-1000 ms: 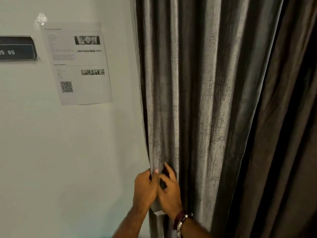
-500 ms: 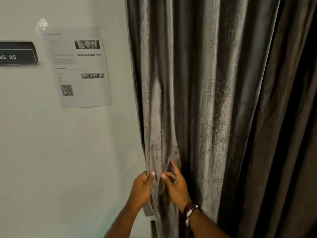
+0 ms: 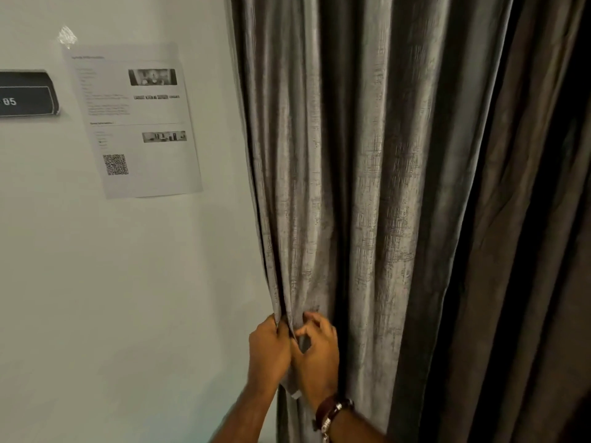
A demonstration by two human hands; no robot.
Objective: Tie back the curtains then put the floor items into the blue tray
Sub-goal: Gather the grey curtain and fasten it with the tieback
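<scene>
Beside white wall (image 3: 134, 282), both hands' grip, left hand (image 3: 268, 353) and right hand (image 3: 318, 356), pinches vertical-hanging curtain (image 3: 335, 187).

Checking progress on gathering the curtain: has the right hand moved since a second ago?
Cannot tell. The right hand sits by the curtain's left edge as before, beside the left hand; the wall paper shifted too, so the camera moved.

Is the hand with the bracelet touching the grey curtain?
Touching. The head view shows the right hand, with the bracelet on its wrist, pinching a fold at the curtain edge, beside the left hand gripping the same edge.
</scene>
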